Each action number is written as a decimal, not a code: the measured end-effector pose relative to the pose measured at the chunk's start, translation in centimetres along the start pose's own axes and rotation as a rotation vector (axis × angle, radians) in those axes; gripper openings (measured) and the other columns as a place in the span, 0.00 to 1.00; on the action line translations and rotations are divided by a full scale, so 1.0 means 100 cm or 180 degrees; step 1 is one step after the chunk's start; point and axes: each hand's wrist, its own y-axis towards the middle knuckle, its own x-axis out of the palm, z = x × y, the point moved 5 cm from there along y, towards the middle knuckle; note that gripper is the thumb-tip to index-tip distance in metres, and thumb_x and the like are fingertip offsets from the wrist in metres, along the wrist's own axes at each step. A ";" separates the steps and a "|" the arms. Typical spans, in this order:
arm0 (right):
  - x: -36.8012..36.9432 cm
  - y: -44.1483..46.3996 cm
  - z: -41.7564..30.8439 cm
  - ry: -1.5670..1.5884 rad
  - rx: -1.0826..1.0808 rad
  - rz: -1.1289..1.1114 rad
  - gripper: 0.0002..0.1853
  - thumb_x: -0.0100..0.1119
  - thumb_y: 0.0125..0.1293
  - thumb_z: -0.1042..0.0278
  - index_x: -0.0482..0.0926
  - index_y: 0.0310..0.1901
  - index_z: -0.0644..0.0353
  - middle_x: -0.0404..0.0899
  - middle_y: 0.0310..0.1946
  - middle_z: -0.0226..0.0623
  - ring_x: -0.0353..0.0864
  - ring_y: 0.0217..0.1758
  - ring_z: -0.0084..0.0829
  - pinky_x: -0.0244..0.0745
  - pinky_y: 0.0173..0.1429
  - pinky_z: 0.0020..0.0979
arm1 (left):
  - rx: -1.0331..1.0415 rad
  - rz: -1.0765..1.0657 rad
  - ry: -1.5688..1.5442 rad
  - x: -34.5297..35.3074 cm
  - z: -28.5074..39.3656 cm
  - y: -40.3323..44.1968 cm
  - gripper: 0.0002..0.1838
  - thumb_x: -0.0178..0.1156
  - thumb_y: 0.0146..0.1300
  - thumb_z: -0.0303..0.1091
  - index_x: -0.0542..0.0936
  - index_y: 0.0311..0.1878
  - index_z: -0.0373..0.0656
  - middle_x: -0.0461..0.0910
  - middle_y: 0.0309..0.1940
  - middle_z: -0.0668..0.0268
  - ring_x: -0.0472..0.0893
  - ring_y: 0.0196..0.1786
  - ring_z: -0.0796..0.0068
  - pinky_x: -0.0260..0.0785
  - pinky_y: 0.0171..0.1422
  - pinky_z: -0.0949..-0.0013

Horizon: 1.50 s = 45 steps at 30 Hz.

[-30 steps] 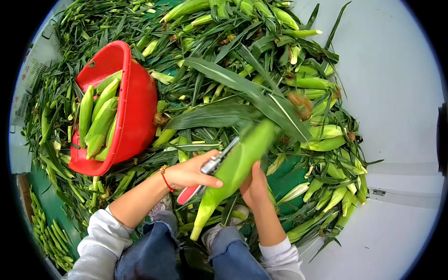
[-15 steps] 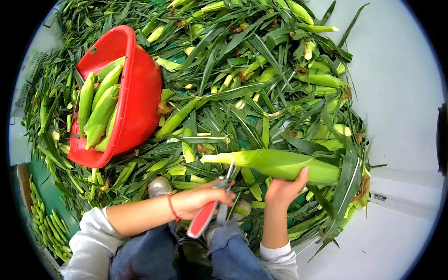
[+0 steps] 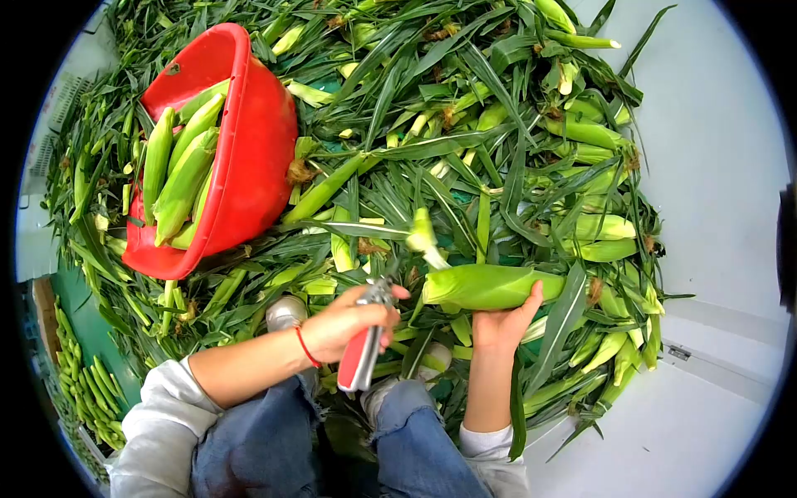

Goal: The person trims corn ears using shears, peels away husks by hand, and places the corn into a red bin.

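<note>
My left hand (image 3: pixel 353 324), with a red band at the wrist, is closed around red-handled pruning shears (image 3: pixel 359 355). The shears' blades are hard to make out. My right hand (image 3: pixel 504 325) grips a green husked ear of corn (image 3: pixel 490 287) from below, thumb on its near side. The ear lies roughly level, its cut base facing the shears. Just above that base, a pale cut-off corn stalk end (image 3: pixel 424 236) appears blurred in the air.
A tilted red basin (image 3: pixel 264 158) at the left holds several husked ears (image 3: pixel 184 189). Leaves and ears of corn (image 3: pixel 602 226) cover the floor around my shoes (image 3: pixel 286 312). More green ears (image 3: pixel 91 402) lie at the lower left. A pale wall (image 3: pixel 706 166) bounds the right side.
The stalk end has come off the ear and is now separate above it. My left hand and the shears have shifted slightly up and left. My right hand still holds the ear.
</note>
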 end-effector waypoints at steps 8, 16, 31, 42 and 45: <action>0.024 -0.024 -0.001 -0.0858 -0.0059 -0.0370 0.25 0.54 0.65 0.49 0.66 0.57 0.55 0.71 0.50 0.33 0.70 0.55 0.32 0.64 0.62 0.39 | 0.2476 0.0376 0.4888 0.023 0.037 0.011 0.38 0.71 0.45 0.40 0.62 0.56 0.38 0.76 0.35 0.56 0.79 0.35 0.56 0.73 0.38 0.65; 0.024 0.002 0.003 0.0139 0.0689 -0.1168 0.30 0.40 0.66 0.37 0.71 0.56 0.55 0.74 0.54 0.35 0.74 0.56 0.37 0.70 0.59 0.45 | 0.0690 -0.0590 0.0098 -0.010 0.026 -0.002 0.27 0.61 0.52 0.24 0.67 0.57 0.36 0.78 0.38 0.59 0.80 0.33 0.71 0.75 0.40 0.70; 0.005 -0.032 -0.014 -0.4488 -0.1127 -0.1804 0.32 0.65 0.57 0.59 0.68 0.61 0.62 0.74 0.54 0.46 0.74 0.56 0.36 0.67 0.60 0.33 | 0.0808 -0.0318 0.4234 0.011 0.017 -0.001 0.46 0.65 0.45 0.37 0.53 0.65 0.30 0.65 0.53 0.42 0.71 0.55 0.50 0.64 0.60 0.60; 0.033 -0.048 -0.023 -0.6117 -0.2650 -0.2611 0.32 0.71 0.47 0.55 0.75 0.55 0.56 0.80 0.41 0.38 0.81 0.36 0.38 0.76 0.38 0.34 | 0.1135 -0.0395 0.4772 0.003 0.063 0.010 0.34 0.62 0.41 0.34 0.64 0.54 0.31 0.70 0.47 0.44 0.71 0.54 0.50 0.63 0.58 0.58; 0.044 -0.050 -0.028 -0.6196 -0.2591 -0.2705 0.31 0.71 0.47 0.55 0.76 0.53 0.56 0.80 0.38 0.38 0.81 0.36 0.38 0.76 0.38 0.33 | 0.1466 -0.0046 0.4641 0.003 0.063 0.004 0.26 0.63 0.40 0.33 0.70 0.45 0.37 0.77 0.30 0.51 0.79 0.35 0.51 0.71 0.39 0.58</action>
